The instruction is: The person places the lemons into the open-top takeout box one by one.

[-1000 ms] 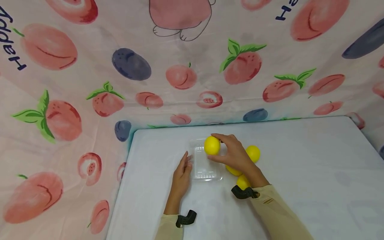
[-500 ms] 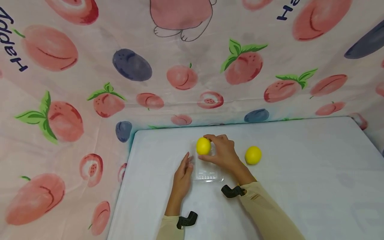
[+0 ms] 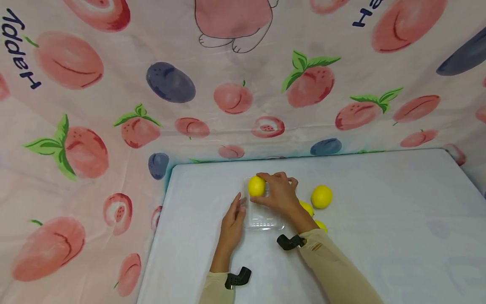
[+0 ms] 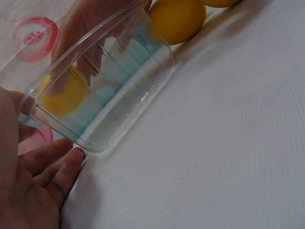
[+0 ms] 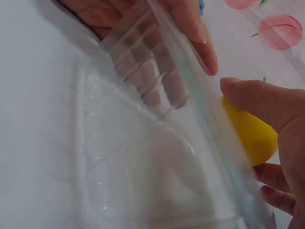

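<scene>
A clear plastic container [image 3: 262, 217] lies on the white table [image 3: 379, 211]. My right hand [image 3: 267, 190] grips a yellow lemon [image 3: 256, 186] at the container's far end, just over its rim. In the right wrist view the thumb and fingers [image 5: 267, 100] curl round this lemon [image 5: 250, 136] beside the container wall [image 5: 143, 157]. My left hand [image 3: 235, 211] rests with straight fingers against the container's left side. In the left wrist view the left hand [image 4: 38, 176] lies by the container [image 4: 105, 95], and the held lemon [image 4: 64, 95] shows through the plastic.
Three more lemons lie right of the container: one apart [image 3: 322, 196], two partly hidden by my right wrist [image 3: 306, 207] [image 3: 321, 225]. A fruit-printed cloth [image 3: 228, 97] rises behind and to the left of the table. Bare table spreads to the right.
My right hand has carried the lemon leftward and lowered it to the container's far end. The left hand has stayed against the container's side.
</scene>
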Tool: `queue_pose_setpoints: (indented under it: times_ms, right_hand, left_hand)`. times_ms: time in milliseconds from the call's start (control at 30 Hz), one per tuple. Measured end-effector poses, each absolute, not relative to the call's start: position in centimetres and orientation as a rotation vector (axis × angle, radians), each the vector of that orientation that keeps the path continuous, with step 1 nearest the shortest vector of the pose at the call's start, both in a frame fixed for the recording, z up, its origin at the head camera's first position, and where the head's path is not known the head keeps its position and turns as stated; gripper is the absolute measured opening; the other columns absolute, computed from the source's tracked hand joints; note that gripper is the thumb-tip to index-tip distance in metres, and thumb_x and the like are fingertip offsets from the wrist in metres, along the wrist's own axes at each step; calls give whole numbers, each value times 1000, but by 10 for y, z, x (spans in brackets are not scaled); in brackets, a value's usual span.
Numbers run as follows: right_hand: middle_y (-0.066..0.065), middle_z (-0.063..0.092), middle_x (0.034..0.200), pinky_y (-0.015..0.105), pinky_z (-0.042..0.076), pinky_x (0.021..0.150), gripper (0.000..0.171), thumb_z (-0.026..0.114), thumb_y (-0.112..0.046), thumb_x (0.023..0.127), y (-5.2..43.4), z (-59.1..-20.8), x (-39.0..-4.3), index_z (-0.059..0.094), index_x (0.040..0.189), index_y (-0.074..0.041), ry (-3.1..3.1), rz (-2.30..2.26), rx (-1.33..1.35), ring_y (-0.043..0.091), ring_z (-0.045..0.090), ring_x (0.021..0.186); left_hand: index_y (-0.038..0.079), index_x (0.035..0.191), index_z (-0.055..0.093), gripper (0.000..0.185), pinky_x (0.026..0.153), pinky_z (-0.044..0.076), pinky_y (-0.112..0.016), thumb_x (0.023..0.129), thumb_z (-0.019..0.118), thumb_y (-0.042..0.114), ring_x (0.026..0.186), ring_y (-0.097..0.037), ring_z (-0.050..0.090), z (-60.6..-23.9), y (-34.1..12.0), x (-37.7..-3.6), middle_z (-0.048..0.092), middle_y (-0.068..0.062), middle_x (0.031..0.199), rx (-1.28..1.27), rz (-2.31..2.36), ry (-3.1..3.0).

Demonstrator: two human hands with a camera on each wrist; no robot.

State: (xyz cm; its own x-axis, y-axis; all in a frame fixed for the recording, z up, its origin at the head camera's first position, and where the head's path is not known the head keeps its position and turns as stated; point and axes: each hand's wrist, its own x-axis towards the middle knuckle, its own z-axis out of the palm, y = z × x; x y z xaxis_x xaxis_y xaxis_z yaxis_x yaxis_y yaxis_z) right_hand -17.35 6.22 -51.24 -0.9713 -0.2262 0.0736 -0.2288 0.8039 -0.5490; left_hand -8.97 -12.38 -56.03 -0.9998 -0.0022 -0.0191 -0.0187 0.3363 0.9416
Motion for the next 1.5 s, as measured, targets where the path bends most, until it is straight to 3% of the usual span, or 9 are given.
queue_pose_setpoints:
  times_ms: [567, 1100, 1500]
  right_hand:
    - [1, 72, 125, 64, 26, 102, 79, 81, -63, 76, 50, -524, -173, 57, 139, -23, -3039, 804, 402, 31, 48, 127]
    - [1, 75, 117, 68, 26, 101, 79, 77, -69, 77, 50, -522, -171, 58, 144, -31, -3080, 687, 445, 29, 50, 123]
    - [1, 77, 108, 73, 21, 107, 81, 81, -64, 74, 48, -512, -167, 58, 145, -31, -3103, 572, 449, 29, 56, 117]
  left_hand:
    - [33, 159, 36, 50, 111, 46, -46, 109, 47, 36, 130, -20, 58, -561, -124, -90, 57, 3, 150, -33, 1776, 2569]
    - [33, 159, 35, 51, 112, 44, -49, 110, 45, 37, 132, -21, 57, -559, -124, -90, 54, 4, 152, -59, 1785, 2548]
    - [29, 160, 36, 52, 113, 44, -48, 109, 45, 38, 133, -21, 56, -558, -122, -90, 55, 4, 151, -67, 1800, 2551]
